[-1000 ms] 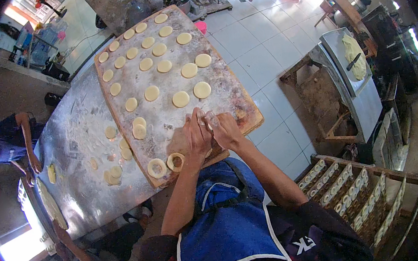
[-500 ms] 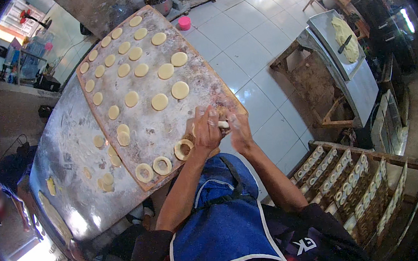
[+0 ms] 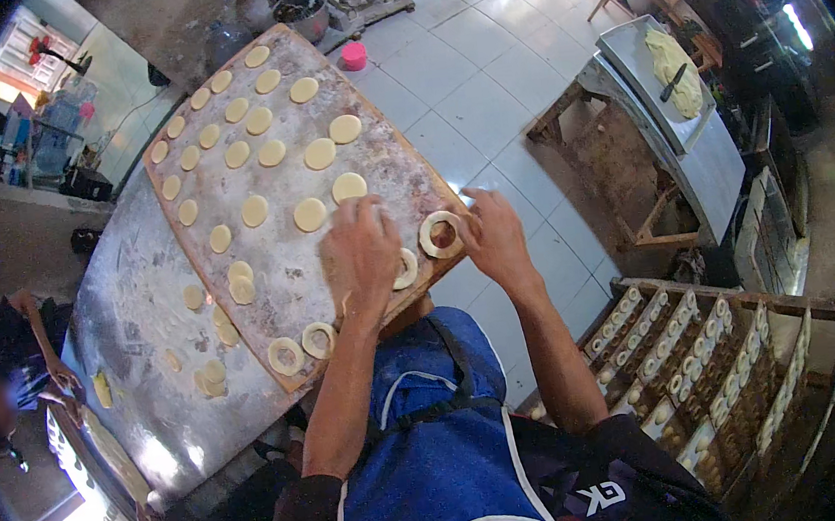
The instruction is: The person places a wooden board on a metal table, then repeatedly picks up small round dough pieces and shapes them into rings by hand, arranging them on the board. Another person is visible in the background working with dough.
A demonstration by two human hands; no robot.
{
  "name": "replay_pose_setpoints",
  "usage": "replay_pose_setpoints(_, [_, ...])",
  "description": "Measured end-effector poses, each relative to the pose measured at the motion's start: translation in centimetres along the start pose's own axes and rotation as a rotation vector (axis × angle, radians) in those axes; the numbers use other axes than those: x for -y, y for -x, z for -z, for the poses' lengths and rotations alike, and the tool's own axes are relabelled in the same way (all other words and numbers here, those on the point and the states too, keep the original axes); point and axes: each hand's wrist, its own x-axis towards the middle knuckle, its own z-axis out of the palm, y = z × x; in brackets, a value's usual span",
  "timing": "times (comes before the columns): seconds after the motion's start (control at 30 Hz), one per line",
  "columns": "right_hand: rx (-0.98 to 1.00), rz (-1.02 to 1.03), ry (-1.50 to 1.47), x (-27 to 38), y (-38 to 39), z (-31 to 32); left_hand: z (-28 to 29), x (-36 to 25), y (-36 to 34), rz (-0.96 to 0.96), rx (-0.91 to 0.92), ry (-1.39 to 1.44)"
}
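On the floured wooden board (image 3: 205,195) lie several flat pale dough discs (image 3: 310,215). My left hand (image 3: 361,251), blurred with bent fingers, is over the board's near half, beside a dough ring (image 3: 403,268) that it partly hides. My right hand (image 3: 490,228) is at the board's right edge, fingers apart, its thumb beside another ring (image 3: 440,234). Two more rings (image 3: 301,349) lie at the near left corner.
A metal table (image 3: 129,338) extends left, with co-workers (image 3: 30,358) beside it. At right stand a table (image 3: 703,193) bearing a tray of dough with a knife (image 3: 672,85), and a rack (image 3: 696,384) of dough rings. Pots (image 3: 300,16) stand beyond the board.
My hands, together around dough earlier, have separated; the left moved left and upward, the right upward. A ring now lies between them at the board's right edge, and the view has shifted slightly.
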Motion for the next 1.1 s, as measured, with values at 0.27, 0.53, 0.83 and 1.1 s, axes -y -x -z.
replay_pose_setpoints(0.27, [0.205,0.583,0.237,4.8,-9.9,-12.6,3.0,7.7,-2.2,0.109,0.059,-0.345])
replay_pose_setpoints(0.53, [0.473,0.303,0.094,9.4,-11.9,-8.6,8.9,12.5,2.6,0.234,0.157,0.621])
replay_pose_setpoints(0.83, [0.263,0.316,-0.009,12.3,-9.8,-11.5,16.8,30.5,18.4,0.564,-0.462,0.544])
replay_pose_setpoints(1.1, [0.205,0.474,0.221,7.2,-7.7,-11.7,19.3,35.6,20.3,0.546,-0.513,0.537])
